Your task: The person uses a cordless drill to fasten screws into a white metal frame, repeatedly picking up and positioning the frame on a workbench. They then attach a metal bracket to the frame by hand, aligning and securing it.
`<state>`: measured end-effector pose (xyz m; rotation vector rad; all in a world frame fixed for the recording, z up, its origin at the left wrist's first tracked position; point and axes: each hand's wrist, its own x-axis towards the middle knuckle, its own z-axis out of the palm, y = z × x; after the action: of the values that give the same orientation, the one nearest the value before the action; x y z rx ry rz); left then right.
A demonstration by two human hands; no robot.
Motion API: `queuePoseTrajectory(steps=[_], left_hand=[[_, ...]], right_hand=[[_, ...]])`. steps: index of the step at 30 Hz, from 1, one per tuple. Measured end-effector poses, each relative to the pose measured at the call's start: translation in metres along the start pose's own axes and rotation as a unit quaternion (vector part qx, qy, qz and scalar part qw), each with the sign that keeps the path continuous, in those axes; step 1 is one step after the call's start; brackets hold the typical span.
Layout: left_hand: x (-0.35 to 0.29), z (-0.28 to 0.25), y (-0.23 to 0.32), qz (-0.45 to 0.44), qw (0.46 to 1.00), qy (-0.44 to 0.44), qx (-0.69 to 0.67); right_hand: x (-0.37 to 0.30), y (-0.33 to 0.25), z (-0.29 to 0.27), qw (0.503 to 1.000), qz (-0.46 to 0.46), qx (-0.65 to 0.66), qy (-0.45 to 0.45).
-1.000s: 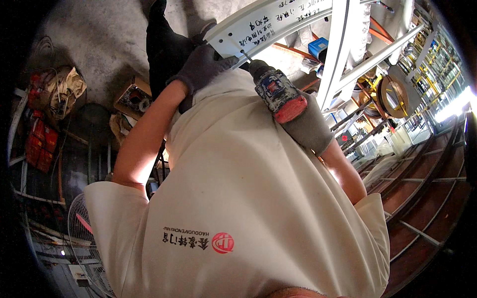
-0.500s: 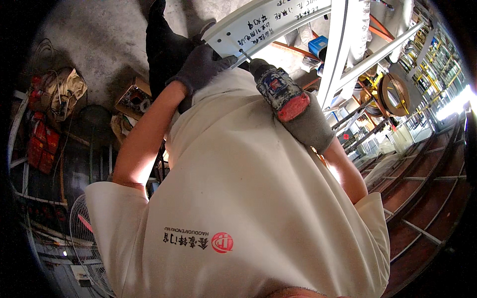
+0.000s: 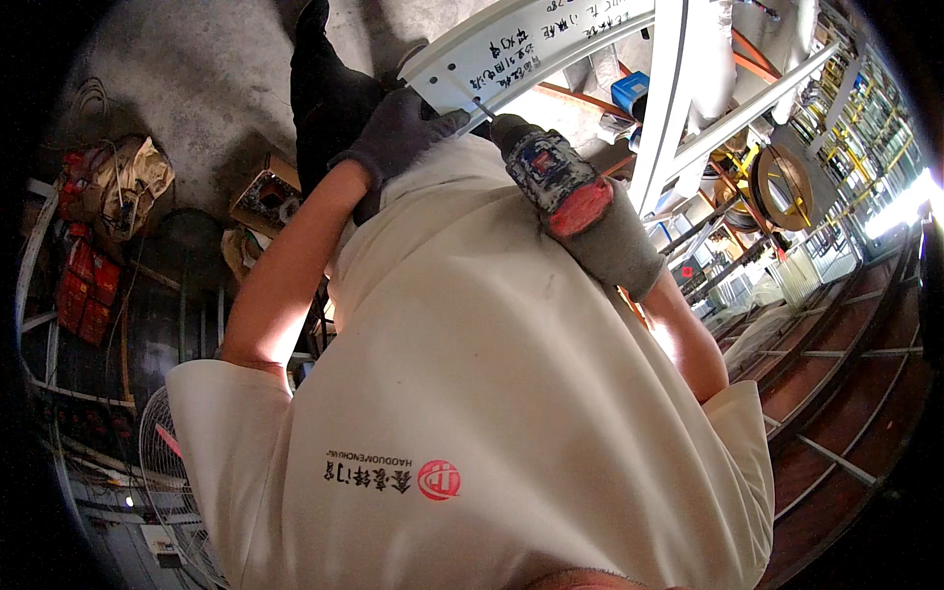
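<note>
Long, smooth white profile bar (image 3: 526, 49) slanting through the top centre of the frame, a slim metal bit (image 3: 484, 108) standing at its near end.
The dark-grey-gloved left hand (image 3: 393, 133), upper left of centre, is gripping the bar's end, its fingers partly hidden; the grey-gloved right hand (image 3: 619, 241), right of centre, is gripping a worn, dark-bodied power drill with a red end (image 3: 547, 167), whose handle is lying out of sight. The bar is appearing stiff and, if hollow, light for its length; its glossy face is probably offering little friction and marking easily, so holding both edges, clear of the bit, is advisable. The drill is looking dense and hard-shelled; a full wrap behind the black chuck (image 3: 511, 130) is seeming the sounder hold.
</note>
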<state>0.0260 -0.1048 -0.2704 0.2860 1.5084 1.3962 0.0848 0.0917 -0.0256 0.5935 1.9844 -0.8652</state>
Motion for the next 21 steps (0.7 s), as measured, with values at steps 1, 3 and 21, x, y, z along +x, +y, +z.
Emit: queuePoseTrajectory(steps=[1,3,21], left_hand=[[0.000,0.000,-0.001,0.006,1.000,0.003,-0.003],[-0.001,-0.001,0.002,-0.011,1.000,0.002,-0.005],[0.000,-0.001,-0.004,-0.001,1.000,-0.007,-0.026]], right_hand=[[0.000,0.002,0.002,1.000,-0.023,-0.001,0.017],[-0.001,0.004,0.001,1.000,-0.004,0.005,0.013],[0.000,-0.001,0.004,0.999,0.016,0.026,0.011]])
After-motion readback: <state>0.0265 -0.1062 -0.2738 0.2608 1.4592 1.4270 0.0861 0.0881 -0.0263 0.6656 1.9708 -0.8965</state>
